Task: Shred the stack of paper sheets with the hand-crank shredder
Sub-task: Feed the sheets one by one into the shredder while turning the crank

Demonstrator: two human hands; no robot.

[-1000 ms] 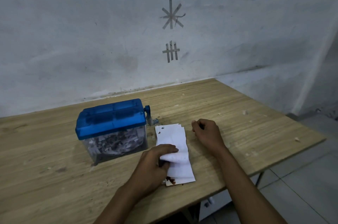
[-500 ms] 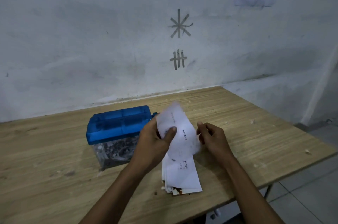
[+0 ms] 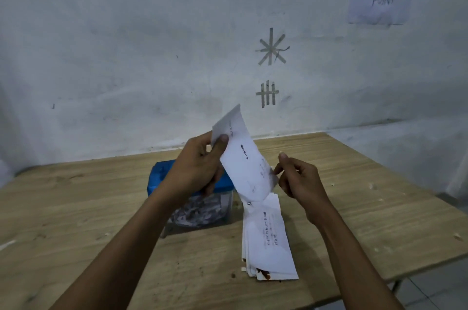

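One light, floppy sheet (image 3: pixel 247 165), left hand (image 3: pixel 200 167) pinching its top edge; grip of right hand (image 3: pixel 301 180) unclear; probably best held at both ends.

- The left hand (image 3: pixel 200 165) is raised mid-view with its back to the camera. Its thumb lies on the near face of a sheet (image 3: pixel 244 157) and its fingers are behind, pinching the upper left edge.
- The left forearm is bare and rises from the near left, with the wrist nearly straight.
- The right hand (image 3: pixel 301 180) is just right of the sheet's lower end and a little lower than the left. Its fingers are curled and its thumb points up.
- Its fingertips meet the sheet's right edge; whether they grip it cannot be told.
- The right forearm is bare and comes in from the near right.
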